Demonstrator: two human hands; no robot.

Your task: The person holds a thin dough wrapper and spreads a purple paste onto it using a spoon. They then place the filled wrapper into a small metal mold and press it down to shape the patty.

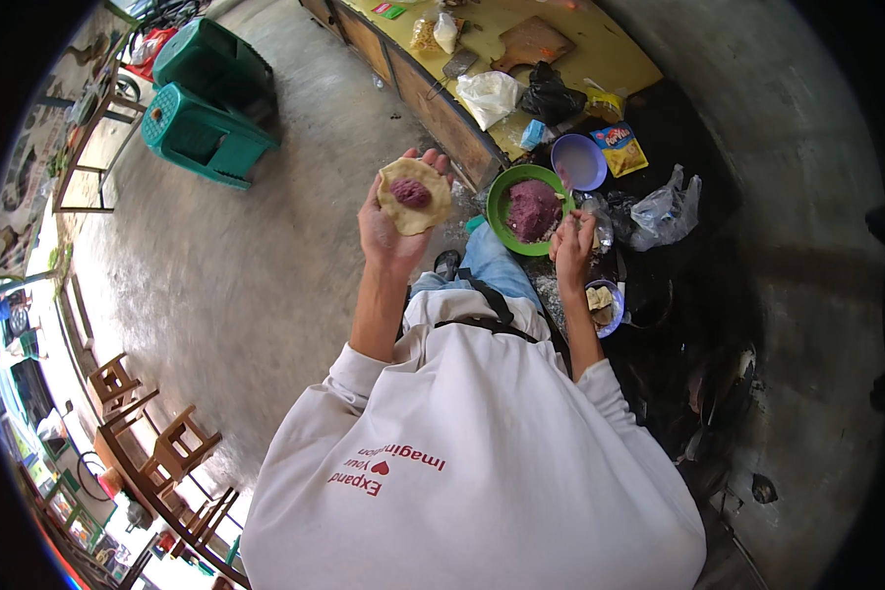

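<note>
A: Your left hand (393, 246) is turned palm up, its grip spread beneath a flat, pale dough round (413, 219). Your fingertips show past the far edge.

B: And on that dough you have a lump of purple filling (410, 194), sitting near the middle. The edges around it lie unfolded.

A: Your right hand (571, 238) is well apart from it, just beside the green bowl (495, 213) on its right. Your fingers there are curled, but I cannot tell whether that grip is pinching anything.

B: Inside that green bowl you have a big mound of purple mash (534, 208). The lilac bowl (596, 165) stands just beyond, with a yellow packet (621, 152) to its right.

A: Near your right forearm is a small bowl (619, 303) holding pale pieces (598, 297).

B: Farther ahead of you, the table (615, 61) carries a wooden board (538, 44), a white bag (490, 96) and a black bag (551, 93). Off to your left stand green plastic stools (206, 128).
</note>
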